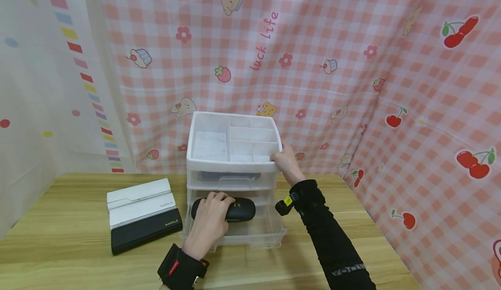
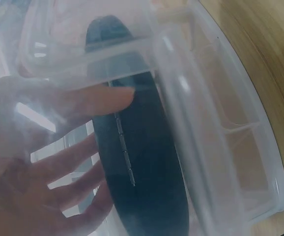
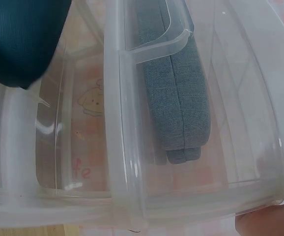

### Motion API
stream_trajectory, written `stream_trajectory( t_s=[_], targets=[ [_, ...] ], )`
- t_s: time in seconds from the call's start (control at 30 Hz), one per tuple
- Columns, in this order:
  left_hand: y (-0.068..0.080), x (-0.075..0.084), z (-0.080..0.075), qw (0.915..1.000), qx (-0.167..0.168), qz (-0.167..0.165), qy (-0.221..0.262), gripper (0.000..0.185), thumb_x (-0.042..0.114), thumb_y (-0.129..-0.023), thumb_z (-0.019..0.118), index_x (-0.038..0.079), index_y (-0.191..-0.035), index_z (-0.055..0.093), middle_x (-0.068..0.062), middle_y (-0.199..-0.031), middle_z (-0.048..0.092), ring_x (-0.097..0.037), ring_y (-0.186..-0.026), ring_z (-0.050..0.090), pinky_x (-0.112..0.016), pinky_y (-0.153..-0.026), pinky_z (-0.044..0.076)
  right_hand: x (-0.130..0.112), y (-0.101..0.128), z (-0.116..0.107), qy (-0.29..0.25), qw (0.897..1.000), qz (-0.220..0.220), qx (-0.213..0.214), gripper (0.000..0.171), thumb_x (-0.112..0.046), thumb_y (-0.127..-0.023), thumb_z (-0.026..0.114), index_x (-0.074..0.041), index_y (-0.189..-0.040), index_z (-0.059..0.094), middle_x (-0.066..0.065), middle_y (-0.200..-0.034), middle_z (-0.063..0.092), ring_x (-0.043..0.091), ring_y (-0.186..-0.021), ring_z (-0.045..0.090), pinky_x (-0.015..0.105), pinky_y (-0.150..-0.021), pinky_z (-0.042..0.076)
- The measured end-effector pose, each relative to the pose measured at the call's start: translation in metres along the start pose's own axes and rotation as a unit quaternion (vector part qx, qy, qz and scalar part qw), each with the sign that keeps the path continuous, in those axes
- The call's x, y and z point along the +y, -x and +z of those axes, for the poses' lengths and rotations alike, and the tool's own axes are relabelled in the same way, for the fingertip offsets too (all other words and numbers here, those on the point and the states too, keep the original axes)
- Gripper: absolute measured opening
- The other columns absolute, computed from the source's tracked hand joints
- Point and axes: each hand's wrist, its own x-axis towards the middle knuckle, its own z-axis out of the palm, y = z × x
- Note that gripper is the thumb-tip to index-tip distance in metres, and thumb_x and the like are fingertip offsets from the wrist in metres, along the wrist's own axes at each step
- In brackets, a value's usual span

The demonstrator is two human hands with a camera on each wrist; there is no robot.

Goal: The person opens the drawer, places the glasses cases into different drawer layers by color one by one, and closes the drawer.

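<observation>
In the head view, our left hand (image 1: 208,220) grips the black case (image 1: 242,210) within or just over the pulled-out drawer (image 1: 264,239); our right hand (image 1: 288,163) holds the white box (image 1: 235,167) by its corner. Loosening that could let it tip. In the left wrist view, the long case might catch the drawer. In the right wrist view, tilting could slide the grey-blue case (image 3: 179,103).

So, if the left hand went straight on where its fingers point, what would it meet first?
The left hand, gripping the black case, would probably meet the front of the upper drawer, though depth is unclear; it might pass beneath.
</observation>
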Motion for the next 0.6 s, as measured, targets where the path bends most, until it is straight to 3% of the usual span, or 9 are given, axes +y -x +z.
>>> stream_trajectory(
  t_s=[0.2,0.43,0.6],
  targets=[
    [0.0006,-0.0006,0.0028,0.9991,0.043,-0.007,-0.003,0.035,-0.006,-0.059,0.078,0.010,-0.088,0.070,-0.008,-0.090,0.064,-0.028,-0.083,0.056,-0.038,-0.064,0.048,0.0020,-0.0008,0.0002,-0.002,1.000,0.000,-0.003,0.070,0.010,-0.077,0.045,-0.010,-0.144,0.035,0.014,-0.141,0.045,0.032,-0.119,0.045,0.054,-0.105,0.037],
    [0.0019,0.0008,0.0045,0.9956,0.086,-0.024,-0.029,0.023,-0.011,-0.066,0.069,0.009,-0.073,0.062,-0.006,-0.071,0.056,-0.023,-0.063,0.049,-0.030,-0.050,0.039,0.0022,0.0006,-0.0004,0.001,1.000,0.001,-0.005,0.068,0.008,-0.079,0.045,-0.009,-0.145,0.034,0.015,-0.142,0.044,0.033,-0.120,0.045,0.055,-0.105,0.037],
    [0.0027,0.0013,0.0058,0.9922,0.112,-0.035,-0.042,0.021,-0.011,-0.066,0.068,0.008,-0.068,0.059,-0.005,-0.060,0.053,-0.022,-0.050,0.052,-0.029,-0.042,0.036,0.0017,0.0002,0.0002,0.003,1.000,0.001,-0.003,0.068,0.008,-0.079,0.045,-0.009,-0.144,0.034,0.014,-0.141,0.044,0.033,-0.119,0.046,0.055,-0.105,0.037]
  ],
)
